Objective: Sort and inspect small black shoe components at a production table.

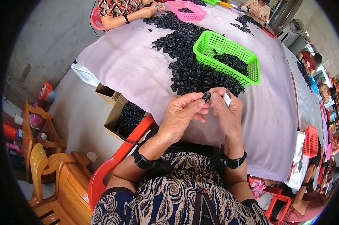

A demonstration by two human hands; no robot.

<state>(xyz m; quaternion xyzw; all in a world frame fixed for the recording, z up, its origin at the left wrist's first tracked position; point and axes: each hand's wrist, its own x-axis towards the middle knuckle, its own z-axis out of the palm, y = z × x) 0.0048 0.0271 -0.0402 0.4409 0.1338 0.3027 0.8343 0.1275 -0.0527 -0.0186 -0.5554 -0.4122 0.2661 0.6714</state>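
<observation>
**Two hands pinch a small black part above the cloth-covered table**

Both hands are raised together just this side of the green basket (229, 56). The left hand (180, 116) has thumb and forefinger pressed together on a small black part (206, 96), pinching it at its tip. The right hand (226, 112) meets it from the other side, fingertips touching the same part, and a small white piece (227, 99) is tucked between its fingers; how firmly that piece is gripped I cannot tell. Each wrist wears a black band.

The green basket sits on the pale cloth of the table (132, 71), tilted a little, with black parts lying inside it. A broad heap of black parts (192, 71) spreads just beside the basket on its left and runs on beyond it toward a pink basket (186, 9) at the far end, where another person's arm (128, 18) rests on the cloth. Well left of the green basket and below the table edge stands a cardboard box (126, 116) filled with more black parts, touching a red chair (113, 165).
</observation>
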